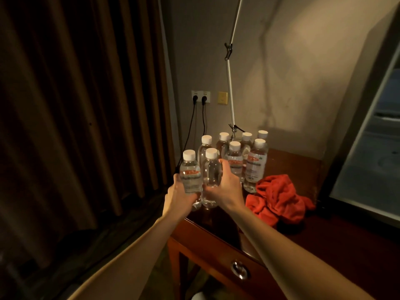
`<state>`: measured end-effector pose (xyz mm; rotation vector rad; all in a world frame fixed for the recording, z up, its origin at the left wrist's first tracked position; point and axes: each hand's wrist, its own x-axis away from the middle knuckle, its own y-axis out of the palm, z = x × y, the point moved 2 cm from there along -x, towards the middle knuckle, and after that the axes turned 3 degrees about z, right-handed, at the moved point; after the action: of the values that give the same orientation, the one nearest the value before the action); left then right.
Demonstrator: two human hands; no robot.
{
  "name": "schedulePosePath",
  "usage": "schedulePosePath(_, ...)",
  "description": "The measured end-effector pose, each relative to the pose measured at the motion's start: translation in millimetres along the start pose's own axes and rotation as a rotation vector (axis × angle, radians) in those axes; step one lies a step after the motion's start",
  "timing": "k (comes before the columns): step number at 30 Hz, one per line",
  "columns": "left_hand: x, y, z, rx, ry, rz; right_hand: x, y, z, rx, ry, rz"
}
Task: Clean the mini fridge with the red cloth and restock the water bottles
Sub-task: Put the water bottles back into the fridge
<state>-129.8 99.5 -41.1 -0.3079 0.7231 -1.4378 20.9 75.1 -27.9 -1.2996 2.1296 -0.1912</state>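
Several clear water bottles with white caps stand grouped on a dark wooden table [287,161]. My left hand [180,197] grips the front-left bottle [190,169], which has a red label. My right hand [226,187] wraps around the bottle beside it [212,167]. The other bottles [256,163] stand just behind. A crumpled red cloth [279,198] lies on the table right of my right hand. The mini fridge's open door [368,161] shows at the right edge; its inside is out of view.
Dark curtains [75,105] hang on the left. Two plugs with cables sit in wall sockets [200,97] behind the table. A metal lamp arm [229,72] rises from behind the bottles. The table has a drawer with a ring handle [239,270].
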Motion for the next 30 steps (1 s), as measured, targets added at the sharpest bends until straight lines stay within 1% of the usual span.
schedulePosePath(5,29.0,-4.4,6.3,0.015,0.054,0.003,25.4,-28.8,-2.6,-0.013,0.004,-0.010)
schedulePosePath(9,55.1,-5.2,24.9,0.051,0.105,-0.001,51.1,-60.3,-2.7,-0.033,-0.004,-0.023)
schedulePosePath(15,82.4,14.9,85.3,0.114,0.222,-0.059,80.4,-138.3,1.6,-0.039,-0.070,0.109)
schedulePosePath(21,110.8,71.2,166.3,0.165,0.398,-0.175,99.9,-238.4,29.4,0.082,-0.013,0.287)
schedulePosePath(24,123.0,102.6,200.0,0.180,0.435,-0.230,106.7,-286.8,42.4,0.143,-0.008,0.341)
schedulePosePath(28,129.5,145.6,237.6,0.180,0.502,-0.296,108.1,-344.7,62.1,0.193,0.042,0.448)
schedulePosePath(30,129.2,167.1,255.0,0.188,0.506,-0.321,104.7,-369.1,74.3,0.234,0.070,0.495)
